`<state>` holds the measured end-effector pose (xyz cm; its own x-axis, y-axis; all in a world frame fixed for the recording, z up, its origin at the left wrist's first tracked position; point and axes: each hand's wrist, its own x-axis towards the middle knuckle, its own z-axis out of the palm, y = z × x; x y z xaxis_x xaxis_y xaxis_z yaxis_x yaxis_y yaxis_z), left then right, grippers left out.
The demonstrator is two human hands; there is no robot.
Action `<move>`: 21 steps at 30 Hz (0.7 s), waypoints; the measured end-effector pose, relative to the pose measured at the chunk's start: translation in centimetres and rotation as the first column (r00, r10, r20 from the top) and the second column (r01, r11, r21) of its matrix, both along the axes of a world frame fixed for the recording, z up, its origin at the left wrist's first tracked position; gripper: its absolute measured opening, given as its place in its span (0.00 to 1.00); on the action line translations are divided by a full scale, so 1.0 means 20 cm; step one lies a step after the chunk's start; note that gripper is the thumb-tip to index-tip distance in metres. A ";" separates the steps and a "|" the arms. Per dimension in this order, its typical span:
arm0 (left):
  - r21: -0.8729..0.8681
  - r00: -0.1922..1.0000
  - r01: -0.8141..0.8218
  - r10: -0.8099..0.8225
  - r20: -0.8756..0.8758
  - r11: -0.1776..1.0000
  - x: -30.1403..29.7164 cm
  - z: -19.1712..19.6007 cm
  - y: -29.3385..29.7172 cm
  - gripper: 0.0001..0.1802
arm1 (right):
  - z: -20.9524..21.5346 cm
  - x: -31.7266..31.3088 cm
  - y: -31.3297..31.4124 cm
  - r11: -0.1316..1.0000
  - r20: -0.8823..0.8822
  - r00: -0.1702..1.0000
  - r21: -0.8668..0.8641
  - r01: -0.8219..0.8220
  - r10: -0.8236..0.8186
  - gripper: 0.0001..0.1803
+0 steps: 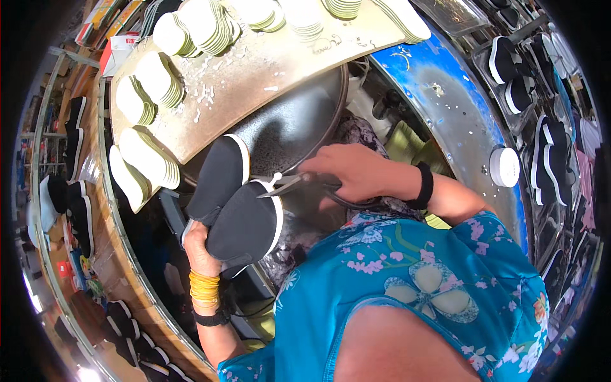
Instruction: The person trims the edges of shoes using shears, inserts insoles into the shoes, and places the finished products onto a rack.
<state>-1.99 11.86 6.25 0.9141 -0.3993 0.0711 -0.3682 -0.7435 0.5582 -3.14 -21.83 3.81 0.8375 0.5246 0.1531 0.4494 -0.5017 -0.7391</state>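
My left hand (201, 249), with yellow bands and a dark band at the wrist, grips a pair of black cloth shoes by their heel ends. The nearer shoe (245, 223) has a white sole edge and overlaps the farther shoe (219, 169). In my right hand (359, 167) is a pair of scissors (289, 184), the fingers closed round the handles. Its blades lie against the nearer shoe's toe edge. A small white strip (275, 179) sticks up there, beside the blades. My fingers partly hide the scissors' handles and the shoes' heels.
Beyond the shoes is a tan board (235, 83) bearing stacks of pale insoles (159, 79) and white scraps. A dark round basin (286, 121) sits below its edge. To the right, a white round lid (505, 167) rests on a worn blue surface (439, 83). Shoe racks flank both sides.
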 end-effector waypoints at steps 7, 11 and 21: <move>-0.392 0.907 -0.272 0.098 -0.409 0.879 -0.01 -0.16 0.12 0.16 | -0.04 -0.02 -0.01 0.990 -0.233 0.968 -0.128 0.063 -0.092 0.28; -0.610 0.651 -0.728 0.038 -0.758 0.313 -0.05 -0.17 0.12 0.18 | 0.01 -0.05 0.03 0.995 -0.139 0.990 -0.101 -0.017 0.003 0.29; -0.695 0.637 -0.701 -0.298 -0.711 0.158 -0.10 -0.15 -0.16 0.18 | 0.15 0.00 0.19 0.971 0.060 0.996 -0.235 -0.050 0.066 0.27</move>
